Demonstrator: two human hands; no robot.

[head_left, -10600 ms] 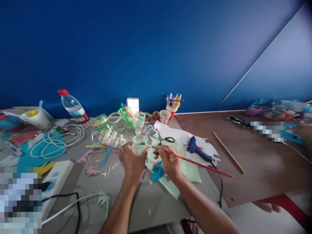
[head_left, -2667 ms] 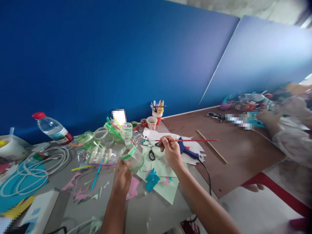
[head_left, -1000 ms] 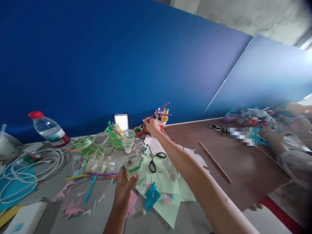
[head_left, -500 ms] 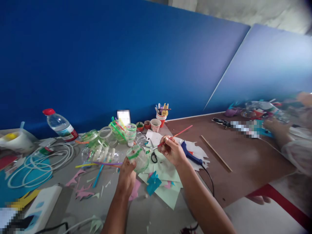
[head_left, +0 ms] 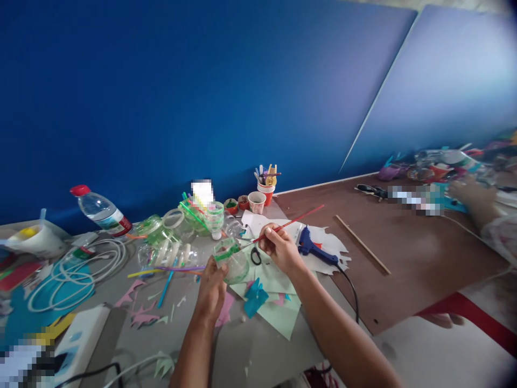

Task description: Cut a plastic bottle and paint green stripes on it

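Note:
My left hand [head_left: 212, 285] is closed around a cut clear plastic bottle piece [head_left: 236, 268] with a green painted band near its rim. In my right hand [head_left: 278, 243] a thin red paintbrush [head_left: 301, 215] is pinched between thumb and fingers. Its tip points left and meets, or nearly meets, the green band; contact is hard to tell. Scissors [head_left: 256, 256] with black handles lie just behind the bottle piece, partly hidden. Beneath my hands are pale green paper sheets [head_left: 278, 318] and a blue paper scrap [head_left: 255, 298].
A blue glue gun [head_left: 317, 249] and a wooden stick [head_left: 362, 244] lie right. Paint cups [head_left: 231, 206], a paper cup [head_left: 257, 202] and cut bottles [head_left: 155, 229] stand behind. A water bottle [head_left: 103, 211], coiled cable [head_left: 76, 275] and power strip [head_left: 83, 339] are left. Another person's hand [head_left: 472, 196] is far right.
The brush has come down and left, bringing its tip to the green band of the bottle piece. My view has tilted down slightly. The other person's hand has shifted a little.

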